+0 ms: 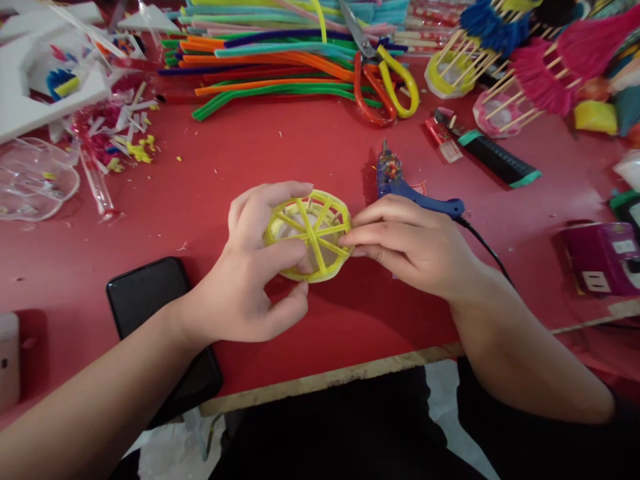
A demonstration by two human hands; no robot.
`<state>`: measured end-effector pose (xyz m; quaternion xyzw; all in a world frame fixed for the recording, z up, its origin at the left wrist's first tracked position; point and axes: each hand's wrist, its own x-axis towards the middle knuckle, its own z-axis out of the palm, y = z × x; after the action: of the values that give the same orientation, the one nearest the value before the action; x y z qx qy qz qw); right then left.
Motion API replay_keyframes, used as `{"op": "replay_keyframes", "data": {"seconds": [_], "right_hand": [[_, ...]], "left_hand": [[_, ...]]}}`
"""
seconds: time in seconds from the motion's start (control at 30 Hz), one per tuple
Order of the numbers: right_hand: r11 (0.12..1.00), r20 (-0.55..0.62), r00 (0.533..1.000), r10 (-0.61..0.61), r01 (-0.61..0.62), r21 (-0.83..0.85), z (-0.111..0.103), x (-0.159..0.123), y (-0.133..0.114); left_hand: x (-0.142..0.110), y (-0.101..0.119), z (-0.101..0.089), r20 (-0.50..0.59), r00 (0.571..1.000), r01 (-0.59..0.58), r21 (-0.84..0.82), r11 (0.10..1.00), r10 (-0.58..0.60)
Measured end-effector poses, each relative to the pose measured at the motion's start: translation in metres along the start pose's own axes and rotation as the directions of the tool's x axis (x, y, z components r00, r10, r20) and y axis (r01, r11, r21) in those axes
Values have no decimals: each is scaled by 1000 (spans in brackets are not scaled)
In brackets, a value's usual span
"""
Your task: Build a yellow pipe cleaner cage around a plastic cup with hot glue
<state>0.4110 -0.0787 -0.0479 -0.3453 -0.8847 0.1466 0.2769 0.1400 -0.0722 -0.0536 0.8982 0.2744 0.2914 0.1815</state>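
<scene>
Between my two hands is a round yellow pipe-cleaner frame [313, 230], with spokes crossing at its centre and a pale inside showing through the gaps. My left hand [265, 267] grips its left side, the thumb at the lower rim and the fingers over the top and across the spokes. At the right rim, my right hand [405, 240] pinches the edge with fingertips and thumb close together. A blue glue gun [400, 180] lies just beyond my right hand, its cord running off behind the wrist.
Pipe cleaners [280, 60] and scissors [380, 80] lie at the back. A black phone [145, 287] is under my left forearm. Scraps [125, 133] litter the left. On the right are a utility knife [500, 159], a purple box [603, 257] and stick-and-fringe pieces [545, 80].
</scene>
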Motion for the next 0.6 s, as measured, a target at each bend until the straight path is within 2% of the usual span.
{"op": "replay_keyframes", "data": {"seconds": [0.2, 0.6], "right_hand": [[999, -3, 1000, -23, 23, 25, 0, 0, -2], [997, -60, 996, -72, 72, -10, 4, -1, -5]], "left_hand": [[-2, 1, 2, -33, 998, 49, -9, 999, -50], [0, 7, 1, -116, 992, 67, 132, 989, -51]]}}
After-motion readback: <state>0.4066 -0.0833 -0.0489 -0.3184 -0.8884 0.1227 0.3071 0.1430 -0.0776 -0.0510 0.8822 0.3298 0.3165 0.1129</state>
